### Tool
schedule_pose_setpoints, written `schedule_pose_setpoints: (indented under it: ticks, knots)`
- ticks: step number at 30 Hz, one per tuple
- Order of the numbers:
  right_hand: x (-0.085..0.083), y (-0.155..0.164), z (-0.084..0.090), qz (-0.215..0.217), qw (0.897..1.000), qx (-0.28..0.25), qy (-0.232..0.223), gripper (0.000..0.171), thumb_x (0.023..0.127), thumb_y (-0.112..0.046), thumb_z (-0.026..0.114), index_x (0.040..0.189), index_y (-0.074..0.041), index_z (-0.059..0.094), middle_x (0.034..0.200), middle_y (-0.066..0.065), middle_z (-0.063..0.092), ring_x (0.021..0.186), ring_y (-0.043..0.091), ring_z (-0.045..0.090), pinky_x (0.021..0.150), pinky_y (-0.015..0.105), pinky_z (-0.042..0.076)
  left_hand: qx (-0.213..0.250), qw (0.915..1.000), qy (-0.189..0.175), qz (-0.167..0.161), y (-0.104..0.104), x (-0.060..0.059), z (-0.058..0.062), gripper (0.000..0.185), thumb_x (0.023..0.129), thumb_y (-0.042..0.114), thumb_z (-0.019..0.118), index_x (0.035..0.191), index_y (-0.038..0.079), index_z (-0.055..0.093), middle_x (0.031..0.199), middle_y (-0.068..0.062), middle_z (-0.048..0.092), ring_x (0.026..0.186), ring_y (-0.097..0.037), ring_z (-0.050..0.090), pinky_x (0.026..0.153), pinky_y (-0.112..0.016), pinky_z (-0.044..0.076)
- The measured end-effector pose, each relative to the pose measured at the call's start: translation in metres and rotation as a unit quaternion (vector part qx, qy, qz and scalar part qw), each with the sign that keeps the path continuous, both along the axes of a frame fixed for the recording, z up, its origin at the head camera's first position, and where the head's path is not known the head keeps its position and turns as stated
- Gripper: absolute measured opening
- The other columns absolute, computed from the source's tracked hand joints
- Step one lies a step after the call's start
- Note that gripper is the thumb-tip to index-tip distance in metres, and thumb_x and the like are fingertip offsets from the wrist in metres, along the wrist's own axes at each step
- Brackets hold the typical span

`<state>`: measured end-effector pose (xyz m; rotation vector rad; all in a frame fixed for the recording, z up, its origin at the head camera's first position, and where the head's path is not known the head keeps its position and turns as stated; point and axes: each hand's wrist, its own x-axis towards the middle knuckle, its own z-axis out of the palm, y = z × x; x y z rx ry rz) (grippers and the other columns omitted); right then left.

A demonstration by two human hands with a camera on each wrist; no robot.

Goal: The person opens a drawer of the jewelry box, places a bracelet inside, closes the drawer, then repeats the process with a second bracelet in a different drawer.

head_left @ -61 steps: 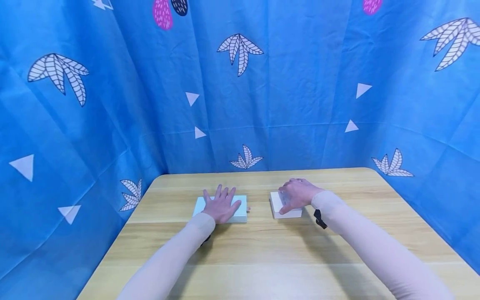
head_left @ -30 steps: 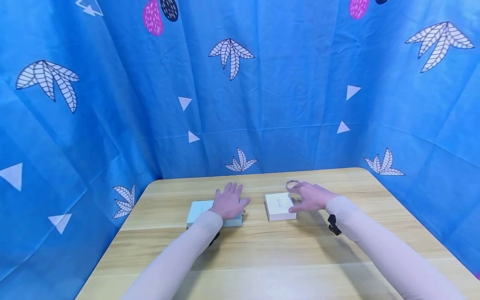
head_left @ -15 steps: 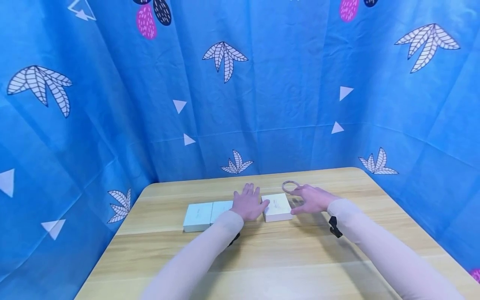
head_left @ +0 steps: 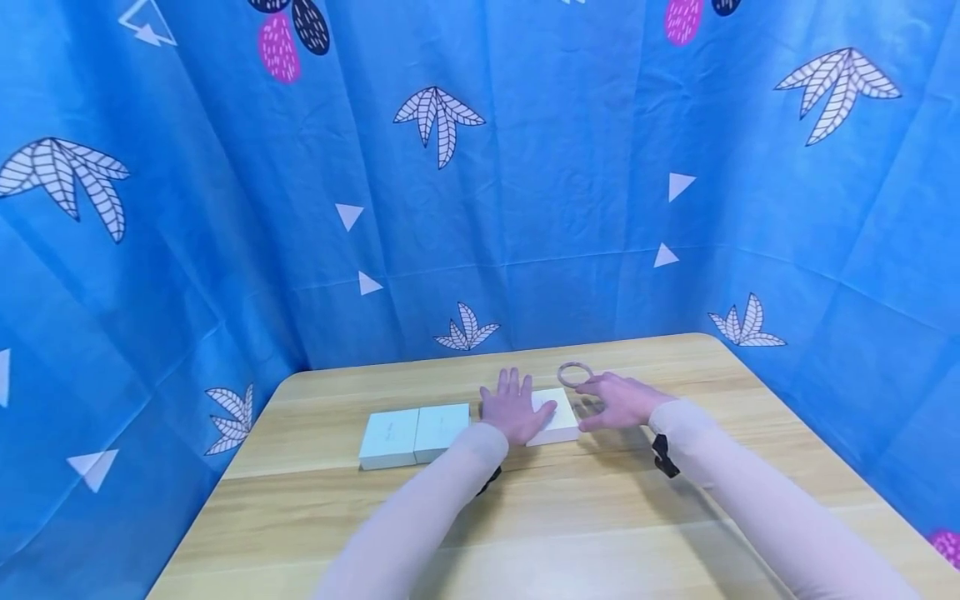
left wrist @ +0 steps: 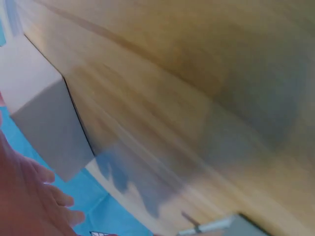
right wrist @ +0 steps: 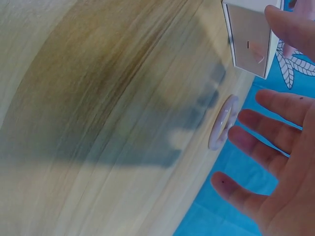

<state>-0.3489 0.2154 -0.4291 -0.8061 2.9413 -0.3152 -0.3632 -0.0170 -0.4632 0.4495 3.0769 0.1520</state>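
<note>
My left hand (head_left: 516, 408) lies flat with spread fingers on the left part of a small white box (head_left: 561, 427) at mid-table. My right hand (head_left: 617, 400) hovers open just right of that box, fingers spread toward a thin pale ring (head_left: 575, 374) lying on the wood behind it. In the right wrist view the ring (right wrist: 224, 122) lies just off my straight fingertips (right wrist: 231, 135), and the white box (right wrist: 250, 38) stands beyond my thumb. The left wrist view shows a white box (left wrist: 42, 110) beside my fingers (left wrist: 49, 196); which box it is I cannot tell.
Two pale boxes, one (head_left: 388, 438) and another (head_left: 442, 431), sit side by side left of my left hand. The wooden table (head_left: 525, 517) is enclosed on three sides by a blue patterned curtain (head_left: 525, 208).
My left hand slid right, off the pale boxes and onto the white box. My right hand came off the white box and now hovers beside the ring.
</note>
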Motion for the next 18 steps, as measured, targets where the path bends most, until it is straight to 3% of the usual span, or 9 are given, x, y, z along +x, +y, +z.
schedule_pose_setpoints:
  ticks: [6, 13, 18]
  knots:
    - [0.0, -0.001, -0.001, -0.004, 1.0, -0.004, -0.009, 0.082, 0.083, -0.053, 0.076, 0.146, -0.007, 0.052, 0.146, 0.023, 0.053, 0.133, 0.046, 0.05, 0.105, 0.065, 0.041, -0.001, 1.0, -0.006, 0.007, 0.006, -0.001, -0.006, 0.087, 0.097, 0.075, 0.019, 0.163, 0.02, 0.017, 0.17, -0.01, 0.009, 0.157, -0.03, 0.003, 0.117, -0.069, 0.017]
    - [-0.002, -0.001, -0.004, -0.01, 1.0, -0.001, -0.013, 0.081, 0.082, -0.053, 0.076, 0.146, -0.009, 0.053, 0.149, 0.019, 0.052, 0.136, 0.043, 0.048, 0.108, 0.063, 0.04, -0.006, 0.9998, 0.013, 0.01, 0.007, 0.001, -0.009, 0.085, 0.097, 0.073, 0.02, 0.162, 0.018, 0.021, 0.17, -0.009, 0.011, 0.157, -0.03, 0.008, 0.117, -0.068, 0.021]
    - [-0.004, 0.0, -0.005, -0.004, 1.0, -0.011, -0.013, 0.076, 0.083, -0.046, 0.078, 0.144, -0.007, 0.054, 0.146, 0.021, 0.053, 0.133, 0.043, 0.05, 0.106, 0.063, 0.042, 0.001, 0.9999, 0.011, 0.011, 0.009, 0.001, -0.011, 0.086, 0.097, 0.074, 0.02, 0.163, 0.02, 0.018, 0.17, -0.008, 0.007, 0.158, -0.029, 0.005, 0.117, -0.07, 0.019]
